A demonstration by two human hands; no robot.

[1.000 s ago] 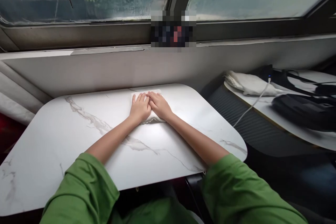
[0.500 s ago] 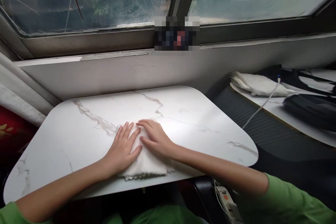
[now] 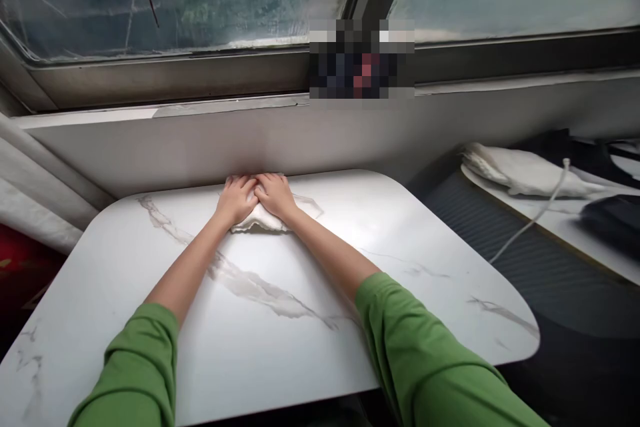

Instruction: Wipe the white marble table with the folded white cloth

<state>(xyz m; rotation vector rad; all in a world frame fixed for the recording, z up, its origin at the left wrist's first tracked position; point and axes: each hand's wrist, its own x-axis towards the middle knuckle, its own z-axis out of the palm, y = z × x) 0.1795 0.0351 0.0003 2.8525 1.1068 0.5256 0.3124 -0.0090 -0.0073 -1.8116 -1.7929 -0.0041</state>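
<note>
A folded white cloth (image 3: pixel 263 219) lies on the white, grey-veined marble-look table (image 3: pixel 280 360), close to its far edge. My left hand (image 3: pixel 237 200) presses down on the left part of the cloth, palm down, fingers laid over it. Beside it, my right hand (image 3: pixel 274 195) rests flat on the right part, its thumb side touching the left hand. Both hands cover much of the cloth; its near edge shows, slightly bunched, between the wrists. Both arms stretch forward in green sleeves.
A wall with a window frame (image 3: pixel 175 80) rises behind the table. To the right, a white fish-shaped object (image 3: pixel 525 170) and a dark bag (image 3: pixel 613 220) lie on another surface, with a white cable (image 3: pixel 535 220). A pale curtain (image 3: pixel 35 180) hangs at the left.
Both hands have slid the cloth away from me, from the near part of the table to its far edge. My arms are now stretched out, and the view has shifted slightly.
</note>
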